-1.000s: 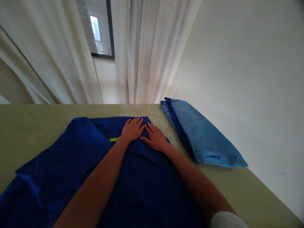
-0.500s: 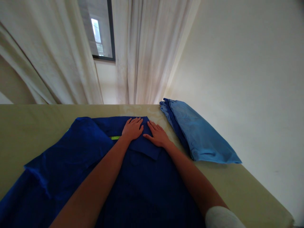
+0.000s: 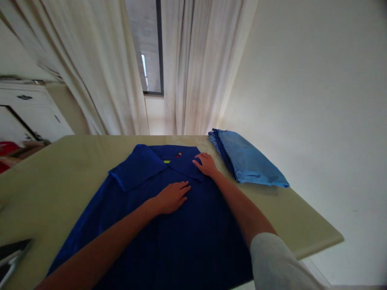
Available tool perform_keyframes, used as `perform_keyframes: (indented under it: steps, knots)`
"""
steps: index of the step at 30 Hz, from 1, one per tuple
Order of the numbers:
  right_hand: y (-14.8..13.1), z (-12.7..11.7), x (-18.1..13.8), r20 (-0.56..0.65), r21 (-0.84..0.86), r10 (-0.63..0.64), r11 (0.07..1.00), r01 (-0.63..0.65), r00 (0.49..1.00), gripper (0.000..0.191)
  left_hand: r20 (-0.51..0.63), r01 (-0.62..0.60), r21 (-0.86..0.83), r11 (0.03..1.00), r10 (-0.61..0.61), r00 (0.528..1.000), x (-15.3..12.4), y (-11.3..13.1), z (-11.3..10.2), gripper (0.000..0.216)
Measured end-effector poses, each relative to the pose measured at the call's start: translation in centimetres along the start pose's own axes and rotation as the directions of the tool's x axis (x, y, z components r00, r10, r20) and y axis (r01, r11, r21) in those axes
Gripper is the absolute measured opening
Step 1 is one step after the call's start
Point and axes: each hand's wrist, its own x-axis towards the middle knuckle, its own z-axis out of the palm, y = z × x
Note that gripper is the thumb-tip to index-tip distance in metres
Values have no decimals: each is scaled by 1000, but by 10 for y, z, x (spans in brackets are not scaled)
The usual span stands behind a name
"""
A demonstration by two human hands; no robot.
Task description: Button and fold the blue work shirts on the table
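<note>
A dark blue collared shirt (image 3: 193, 233) lies spread on the table, its collar toward the far edge. A small red and yellow mark shows on the right side of the collar, and a bit of yellow-green shows at the neck opening. My left hand (image 3: 173, 197) lies over the upper front of the shirt, fingers stretched out and a little apart. On the right end of the collar rests my right hand (image 3: 206, 164), its fingers extended. Neither hand grips the cloth. The lower part of the shirt runs out of view under my forearms.
A folded light blue garment (image 3: 256, 163) with a darker blue layer lies at the back right, by the wall. The yellowish table (image 3: 75, 165) ends at cream curtains (image 3: 205, 68). A white cabinet (image 3: 33, 106) stands far left. A dark flat object (image 3: 13, 251) sits near left.
My left hand has moved off the collar, nearer to me, onto the shirt front. The right hand stays by the collar's right end. The view has widened, showing the cabinet and the collar mark.
</note>
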Motion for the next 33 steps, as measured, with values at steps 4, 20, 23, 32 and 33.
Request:
perform_keyframes:
  steps: [4, 20, 23, 32, 33]
  knots:
    - [-32, -9, -32, 144, 3, -216, 976, 218, 966, 57, -41, 10, -62, 998, -12, 999, -100, 20, -2, 56]
    - [-69, -27, -79, 133, -220, 14, 975, 15, 991, 36, -504, 518, 72, 852, -417, 756, -295, 46, 78, 54]
    - [-67, -25, -84, 86, -215, 28, 977, -9, 996, 34, -520, 532, 79, 843, -421, 744, -292, 52, 80, 53]
    - [-42, -15, -105, 18, -72, -21, 997, 22, 1000, 40, -483, 474, 139, 870, -358, 799, -301, 52, 80, 58]
    - [-39, -14, -106, -2, -50, -14, 999, 14, 1000, 44, -483, 457, 157, 875, -335, 809, -307, 49, 81, 64]
